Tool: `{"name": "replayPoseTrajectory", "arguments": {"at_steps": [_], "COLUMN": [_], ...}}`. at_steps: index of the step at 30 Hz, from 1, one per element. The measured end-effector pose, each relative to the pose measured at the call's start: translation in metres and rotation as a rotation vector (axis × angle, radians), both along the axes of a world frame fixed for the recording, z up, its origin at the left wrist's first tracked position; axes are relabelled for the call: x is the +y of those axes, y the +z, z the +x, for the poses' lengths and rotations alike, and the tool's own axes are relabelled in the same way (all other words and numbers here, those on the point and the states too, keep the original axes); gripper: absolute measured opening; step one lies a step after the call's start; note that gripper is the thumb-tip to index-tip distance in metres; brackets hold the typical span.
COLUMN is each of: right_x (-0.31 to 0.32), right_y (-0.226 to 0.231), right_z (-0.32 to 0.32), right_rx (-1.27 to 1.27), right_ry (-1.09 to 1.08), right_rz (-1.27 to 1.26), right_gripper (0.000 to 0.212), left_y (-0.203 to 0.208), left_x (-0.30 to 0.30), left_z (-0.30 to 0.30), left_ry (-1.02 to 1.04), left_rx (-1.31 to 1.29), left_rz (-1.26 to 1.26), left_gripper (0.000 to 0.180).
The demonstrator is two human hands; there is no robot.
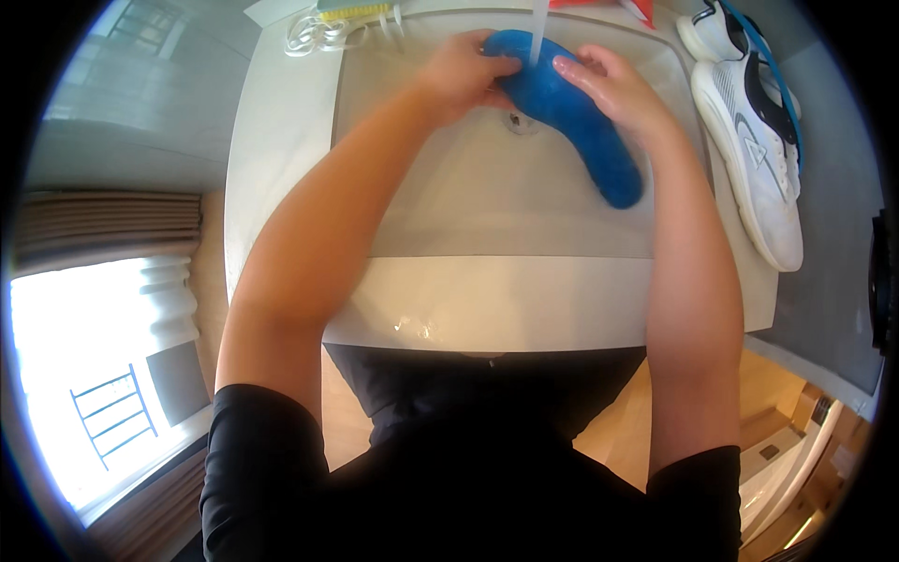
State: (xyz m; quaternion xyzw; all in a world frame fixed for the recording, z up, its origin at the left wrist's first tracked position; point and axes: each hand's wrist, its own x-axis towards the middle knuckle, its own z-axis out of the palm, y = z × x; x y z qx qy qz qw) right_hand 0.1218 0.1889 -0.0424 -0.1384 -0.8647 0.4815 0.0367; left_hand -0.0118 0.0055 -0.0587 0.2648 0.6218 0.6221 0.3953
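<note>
A blue shoe insole (602, 150) is held over the white sink basin (449, 211), its narrower end slanting down to the right. Water (538, 36) runs in a thin stream onto its wide end. My left hand (461, 75) grips the left edge of that wide end, thumb on the upper face and fingers partly hidden underneath. At the opposite edge my right hand (618, 89) also has hold of the insole, its thumb lying on the blue surface. Below the insole, the metal drain (519, 123) shows in part.
White sneakers (749, 140) with a blue strap or cord (782, 89) stand right of the basin. A yellow-bristled brush (354, 12) and white coiled cord-like items (314, 36) lie at the back left. Something red (640, 9) sits behind the basin. The counter's front edge is against my body.
</note>
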Motion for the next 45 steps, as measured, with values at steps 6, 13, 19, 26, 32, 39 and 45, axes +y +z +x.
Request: {"name": "replayPoseTrajectory", "arguments": {"at_steps": [6, 13, 19, 26, 32, 39, 45], "right_x": [-0.002, -0.001, 0.001, -0.005, -0.021, -0.028, -0.02], "right_y": [-0.004, 0.0, 0.007, 0.008, -0.002, 0.004, 0.0], "right_z": [0.003, 0.011, 0.012, 0.002, -0.005, -0.007, -0.004], "right_rx": [-0.005, -0.126, -0.229, -0.089, 0.128, 0.103, 0.043], "right_ry": [0.008, 0.053, -0.014, 0.074, 0.069, -0.019, 0.095], "right_rz": [0.017, 0.045, 0.014, -0.066, -0.122, -0.112, -0.165], "right_gripper": [0.038, 0.031, 0.032, 0.034, 0.024, 0.025, 0.03], "left_y": [-0.003, -0.001, -0.003, -0.007, 0.009, 0.001, -0.01], "left_x": [0.009, 0.015, 0.013, 0.017, 0.018, 0.019, 0.021], "left_z": [0.011, 0.011, 0.017, 0.007, 0.024, 0.014, 0.015], "left_ry": [-0.012, -0.112, -0.147, 0.018, 0.053, -0.094, -0.048], "left_rx": [0.144, 0.335, 0.367, 0.508, 0.823, 0.632, 0.633], "left_rz": [-0.055, -0.25, 0.0, -0.05, -0.102, -0.173, -0.047], "left_gripper": [0.036, 0.031, 0.031, 0.033, 0.041, 0.05, 0.045]}}
